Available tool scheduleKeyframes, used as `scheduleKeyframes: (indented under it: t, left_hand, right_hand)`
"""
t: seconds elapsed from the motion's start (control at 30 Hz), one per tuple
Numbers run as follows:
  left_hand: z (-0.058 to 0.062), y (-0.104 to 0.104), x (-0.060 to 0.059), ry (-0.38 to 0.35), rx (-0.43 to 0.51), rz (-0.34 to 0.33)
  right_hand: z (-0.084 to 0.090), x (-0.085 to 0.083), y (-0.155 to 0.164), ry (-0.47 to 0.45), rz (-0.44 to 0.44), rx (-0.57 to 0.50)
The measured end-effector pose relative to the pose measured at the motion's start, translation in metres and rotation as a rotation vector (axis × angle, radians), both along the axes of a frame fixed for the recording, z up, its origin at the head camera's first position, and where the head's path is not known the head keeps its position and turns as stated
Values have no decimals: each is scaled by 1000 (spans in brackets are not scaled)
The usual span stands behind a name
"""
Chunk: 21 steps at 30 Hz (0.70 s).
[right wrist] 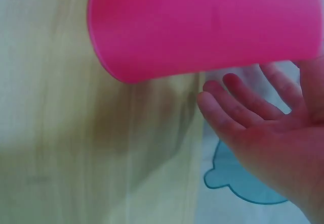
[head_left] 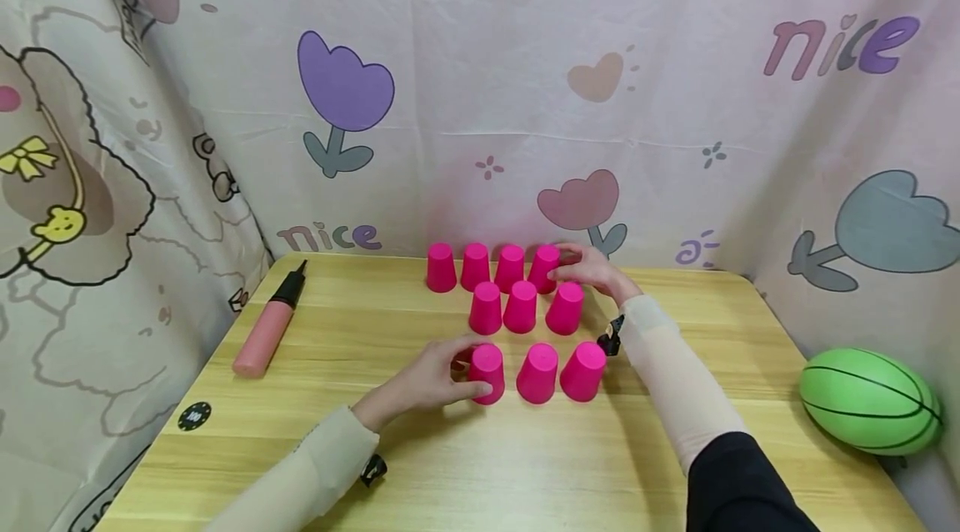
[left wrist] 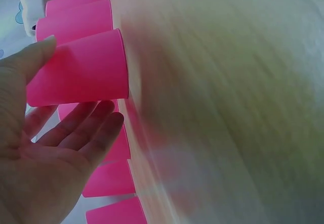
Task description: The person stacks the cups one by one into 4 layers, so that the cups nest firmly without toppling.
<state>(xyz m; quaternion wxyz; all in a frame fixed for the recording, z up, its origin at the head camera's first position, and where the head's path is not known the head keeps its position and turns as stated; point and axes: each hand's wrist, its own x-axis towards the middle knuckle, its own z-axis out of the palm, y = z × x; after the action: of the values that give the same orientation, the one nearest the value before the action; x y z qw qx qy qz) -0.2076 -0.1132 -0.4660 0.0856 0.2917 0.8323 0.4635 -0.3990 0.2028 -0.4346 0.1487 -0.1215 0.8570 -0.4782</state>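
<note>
- Far left of the frame, the patterned cloth (head_left: 52, 382) hangs in folds beside the table (head_left: 420, 474), prints and all.
- Lower left, a round black chip (head_left: 194, 415) lies flat near the table's edge.
- Just above it, here's a pink tube (head_left: 264, 336) on its side, black nozzle aimed at the back.
- Centre, and in comes the left hand (head_left: 420, 375)! Thumb in front, index finger behind, it pinches the front-left cup (head_left: 487, 373), upside down at the left end of the front row; the other fingers spread loosely below that cup in the left wrist view.
- Behind it, four pink cups in the back row (head_left: 476, 267), all upturned, lined up close to the cloth.
- Between, three more in the middle row (head_left: 521, 308), the right one set a little apart.
- In front, two other front-row cups (head_left: 537, 373), side by side.
- Right of centre, the right hand (head_left: 596, 272) is at the back-right cup (head_left: 543, 268), thumb against its side; I cannot tell whether the fingers grip it.
- Far right, a green ball (head_left: 870, 400) with black lines, by the table's edge!
</note>
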Motion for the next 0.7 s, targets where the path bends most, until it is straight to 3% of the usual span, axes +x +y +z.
scheduleKeyframes:
  t: [0.3,0.7]
  left_hand:
    - [1,0,0,-44,8,23]
    - [16,-15,0,-22,25,131]
  right_hand:
    - [19,15,14,57,34,-99]
    - [37,49,31,192,14,-33]
